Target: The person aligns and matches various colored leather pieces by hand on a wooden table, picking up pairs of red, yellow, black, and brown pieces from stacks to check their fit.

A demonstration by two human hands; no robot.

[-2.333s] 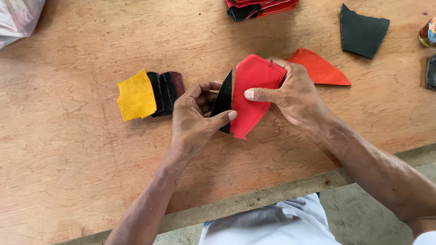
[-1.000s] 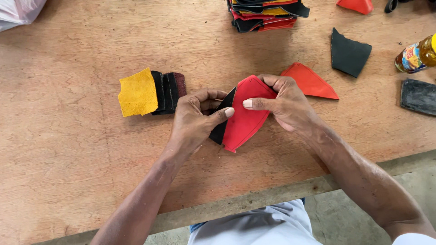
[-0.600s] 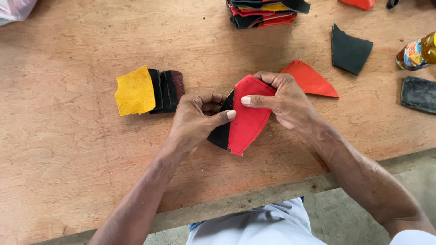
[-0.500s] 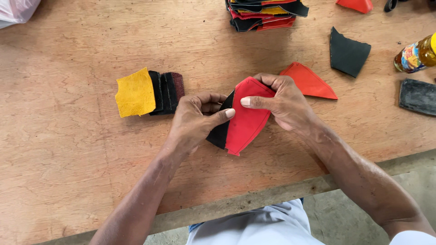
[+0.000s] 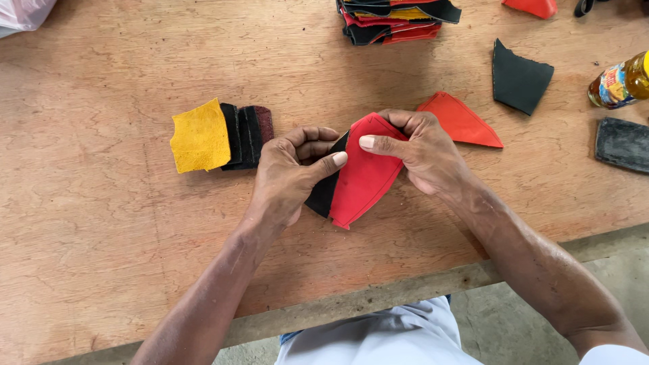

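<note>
Both hands hold a red piece [image 5: 365, 172] with a black piece [image 5: 326, 186] tucked behind it, just above the wooden counter [image 5: 101, 257], near its front edge. The left hand [image 5: 291, 176] has its grip closed on the pair: thumb pressed on the red face, curled fingers on the black side. The right hand [image 5: 422, 152] grips the red piece's upper edge, its thumb laid across the front and fingers wrapped over the top.

Taking the red piece as the mark: to its left, well apart, lies a yellow piece [image 5: 200, 136] overlapping a small row of dark pieces [image 5: 247, 135]. Just to its right, partly behind the right hand, lies an orange-red triangle [image 5: 460, 122]. Farther right and up rests a dark green piece [image 5: 519, 78], then a bottle [image 5: 618, 81] at the frame edge, with a dark pad [image 5: 623, 144] below it. Straight above, at the counter's far side, sits a stack [image 5: 395, 20] of mixed red, black and yellow pieces.
</note>
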